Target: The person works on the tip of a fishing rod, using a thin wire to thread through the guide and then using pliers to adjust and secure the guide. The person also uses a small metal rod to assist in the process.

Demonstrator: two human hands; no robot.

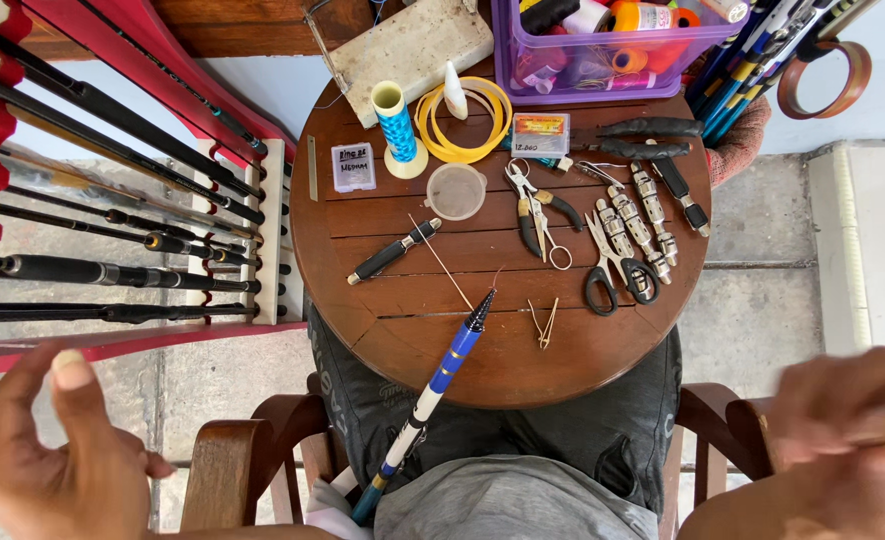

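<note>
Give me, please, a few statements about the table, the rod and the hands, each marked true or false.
1. Both hands are empty. True: the left hand and the right hand hold nothing.
2. The blue-and-white rod lies with its tip on the round wooden table. True.
3. The black-handled scissors hang on the rod rack. False: they lie on the table's right part.
4. The spool of blue thread lies on its side. False: it stands upright.
5. The purple bin is empty. False: it holds spools.
</note>
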